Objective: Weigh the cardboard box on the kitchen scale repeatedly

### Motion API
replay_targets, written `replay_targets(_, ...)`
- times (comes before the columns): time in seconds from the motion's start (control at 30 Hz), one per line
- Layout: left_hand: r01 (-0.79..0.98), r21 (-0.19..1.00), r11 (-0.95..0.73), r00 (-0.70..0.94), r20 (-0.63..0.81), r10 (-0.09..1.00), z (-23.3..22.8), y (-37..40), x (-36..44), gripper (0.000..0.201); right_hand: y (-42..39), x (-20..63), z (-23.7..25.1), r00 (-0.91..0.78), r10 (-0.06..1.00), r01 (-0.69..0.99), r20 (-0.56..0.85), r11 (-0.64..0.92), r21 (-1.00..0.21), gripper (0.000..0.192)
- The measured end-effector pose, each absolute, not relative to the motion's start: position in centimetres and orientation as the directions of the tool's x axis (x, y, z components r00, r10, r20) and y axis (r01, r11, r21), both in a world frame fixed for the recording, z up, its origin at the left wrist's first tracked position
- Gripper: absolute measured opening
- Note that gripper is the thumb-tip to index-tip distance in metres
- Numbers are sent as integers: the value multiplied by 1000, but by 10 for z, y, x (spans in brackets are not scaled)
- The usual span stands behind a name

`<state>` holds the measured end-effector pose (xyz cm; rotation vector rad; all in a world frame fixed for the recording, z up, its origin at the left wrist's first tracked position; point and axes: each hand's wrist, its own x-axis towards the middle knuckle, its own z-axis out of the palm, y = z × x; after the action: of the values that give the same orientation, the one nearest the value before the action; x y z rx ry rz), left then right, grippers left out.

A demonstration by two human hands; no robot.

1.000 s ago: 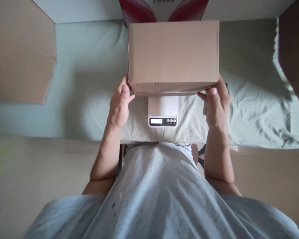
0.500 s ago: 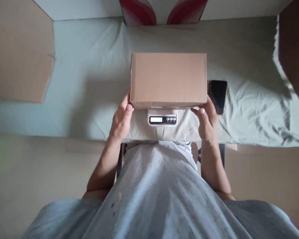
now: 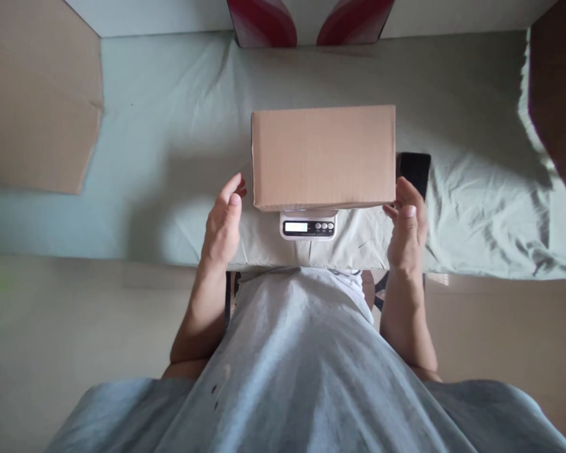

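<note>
A closed brown cardboard box (image 3: 324, 157) rests on a small white digital scale (image 3: 308, 225), turned slightly askew. The scale's platform is mostly hidden under the box; its lit display and round buttons show at the front, but the reading is too washed out to read. To the left of the box, my left hand (image 3: 222, 226) is held open with a small gap between fingers and cardboard. My right hand (image 3: 407, 226) is open beside the box's right front corner, its fingers very near the side. Neither hand grips anything.
A black phone (image 3: 416, 171) lies right of the box, partly behind my right hand. Large cardboard pieces stand at the left (image 3: 38, 100) and right (image 3: 556, 94). A red and white panel (image 3: 264, 24) is at the back. Pale green cloth (image 3: 141, 94) covers the table.
Both hands have let go of the box and moved outward from its sides. The box has shifted a little to the right and toward me, and turned slightly on the scale.
</note>
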<state>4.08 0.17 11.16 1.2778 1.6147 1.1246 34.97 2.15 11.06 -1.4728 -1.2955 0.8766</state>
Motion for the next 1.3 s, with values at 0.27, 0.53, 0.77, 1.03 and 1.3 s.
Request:
replay_targets(0.27, 300, 951, 79, -184, -24, 983, 121, 4, 47, 56, 24, 354, 109, 220, 972, 259, 88, 29, -965, 47)
replay_targets(0.53, 284, 957, 65, -187, -11, 982, 126, 2, 53, 56, 26, 350, 111, 213, 970, 246, 114, 59, -967, 48)
replay_targets(0.77, 300, 952, 63, -204, 0, 979, 127, 0, 50, 57, 26, 349, 113, 215, 970, 277, 111, 48, -960, 50)
replay_targets(1.03, 251, 962, 104, -185, -58, 981, 122, -4, 53, 55, 22, 345, 113, 168, 985, 244, 44, 2, -970, 50)
replay_targets(1.3, 226, 974, 32, -252, 27, 967, 129, 22, 66, 57, 35, 334, 120, 130, 985, 193, 116, 89, -977, 53)
